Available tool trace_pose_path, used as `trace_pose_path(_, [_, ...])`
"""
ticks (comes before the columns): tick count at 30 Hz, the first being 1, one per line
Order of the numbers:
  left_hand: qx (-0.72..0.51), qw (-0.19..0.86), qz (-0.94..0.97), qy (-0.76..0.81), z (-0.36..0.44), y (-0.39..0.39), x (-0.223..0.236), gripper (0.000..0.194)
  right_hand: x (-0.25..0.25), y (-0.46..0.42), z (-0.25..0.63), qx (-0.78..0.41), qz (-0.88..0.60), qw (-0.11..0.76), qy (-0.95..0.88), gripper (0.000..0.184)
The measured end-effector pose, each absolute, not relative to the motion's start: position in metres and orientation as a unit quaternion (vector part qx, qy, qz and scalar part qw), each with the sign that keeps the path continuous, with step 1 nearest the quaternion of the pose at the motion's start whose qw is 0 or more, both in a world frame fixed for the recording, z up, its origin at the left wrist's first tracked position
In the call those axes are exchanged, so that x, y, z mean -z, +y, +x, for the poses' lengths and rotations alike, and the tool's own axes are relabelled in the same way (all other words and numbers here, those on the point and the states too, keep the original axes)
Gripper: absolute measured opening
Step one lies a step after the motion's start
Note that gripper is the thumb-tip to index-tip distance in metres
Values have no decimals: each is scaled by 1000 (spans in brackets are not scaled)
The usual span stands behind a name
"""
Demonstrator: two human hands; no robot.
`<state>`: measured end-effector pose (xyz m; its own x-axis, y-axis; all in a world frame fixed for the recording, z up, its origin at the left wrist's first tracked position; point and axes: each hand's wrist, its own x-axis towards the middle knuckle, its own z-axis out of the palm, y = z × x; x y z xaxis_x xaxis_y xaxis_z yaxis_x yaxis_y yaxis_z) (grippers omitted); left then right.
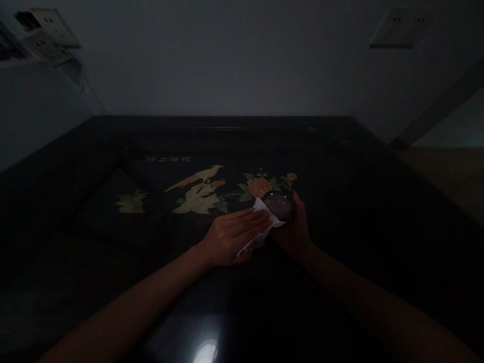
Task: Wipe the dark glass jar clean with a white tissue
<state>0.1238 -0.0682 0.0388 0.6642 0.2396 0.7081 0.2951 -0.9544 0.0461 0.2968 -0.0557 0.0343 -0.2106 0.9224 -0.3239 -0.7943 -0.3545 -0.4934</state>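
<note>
A round, dark-rimmed object with a shiny top, like a small glass jar or cup (279, 205), is held over the dark surface; the dim light hides its exact kind. My right hand (298, 232) wraps round its right side and underside. A crumpled white tissue (259, 238) lies under the fingers of my left hand (234, 234), which presses it against the near left side of the round object. The left fingers are held together over the tissue, and its edges stick out past them.
The glossy black table top (236, 304) bears a bird picture (197, 187), a flower picture (259, 186) and light lettering (168, 159). A pale wall (231, 58) stands behind it, with sockets at upper left (51, 34) and a socket plate (403, 28) at upper right.
</note>
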Motion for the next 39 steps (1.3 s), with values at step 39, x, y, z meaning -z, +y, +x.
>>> trace_pose_path(39, [395, 29, -895, -206, 126, -68, -36, 43, -29, -54, 300, -777, -290, 545, -123, 37])
